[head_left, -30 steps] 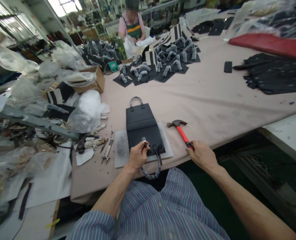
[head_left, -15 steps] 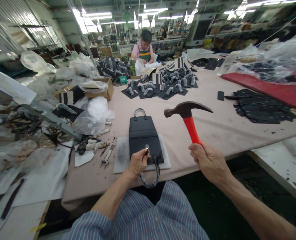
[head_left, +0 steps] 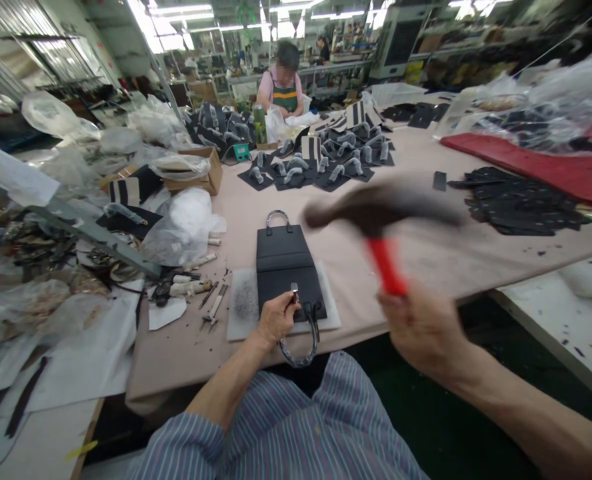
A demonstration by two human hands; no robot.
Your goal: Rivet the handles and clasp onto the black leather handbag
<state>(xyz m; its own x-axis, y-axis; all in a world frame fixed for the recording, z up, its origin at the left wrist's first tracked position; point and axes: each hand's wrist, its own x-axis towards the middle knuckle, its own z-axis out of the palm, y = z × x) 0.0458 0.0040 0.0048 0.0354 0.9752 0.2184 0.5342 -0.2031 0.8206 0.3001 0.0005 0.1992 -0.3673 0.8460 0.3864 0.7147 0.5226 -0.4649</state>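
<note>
My right hand [head_left: 426, 327] is wrapped round the red handle of a claw hammer [head_left: 385, 257], raised over the table and blurred by motion. Pinched in the fingers of my left hand [head_left: 277, 317] is a short metal punch [head_left: 295, 289] with a bright top, held over the near half of a black handbag panel [head_left: 283, 248]. Where its lower end meets the panel is hidden by my fingers. The panel has a far handle [head_left: 277, 217] and a near handle [head_left: 301, 362], both in clear wrap; the near one hangs past the table edge. Under the panel lies a pale slab [head_left: 243, 307].
Left of the slab lie metal hand tools [head_left: 215, 308], beside plastic bags [head_left: 186, 227] and a cardboard box [head_left: 201, 167]. Across the table are black pieces with wrapped handles [head_left: 296, 170], and a person [head_left: 286, 87] sits behind. Black strips [head_left: 506, 203] lie at right.
The hammer in my right hand has become blurred and looks larger, its head nearer the camera. My left hand stays at the panel with the punch. The whole view has shifted slightly.
</note>
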